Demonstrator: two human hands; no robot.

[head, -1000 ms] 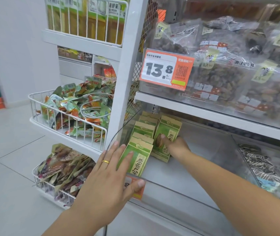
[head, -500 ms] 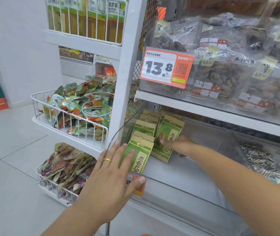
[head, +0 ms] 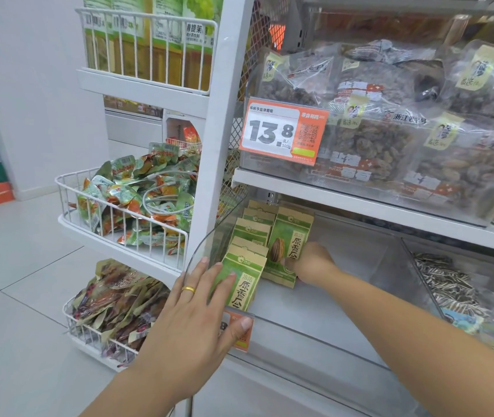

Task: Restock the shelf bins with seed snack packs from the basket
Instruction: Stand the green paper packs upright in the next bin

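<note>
Shelf bin (head: pixel 345 314): right hand (head: pixel 310 263) grip on upright seed pack (head: pixel 288 245).

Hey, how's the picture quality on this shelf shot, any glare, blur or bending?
Head view: even indoor light, soft shadows only; the white upright post bows from wide-angle distortion; glare streaks the clear bags on the upper shelf; the price tag and front green seed pack read sharp; the left hand is sharp, the right hand slightly soft.
</note>
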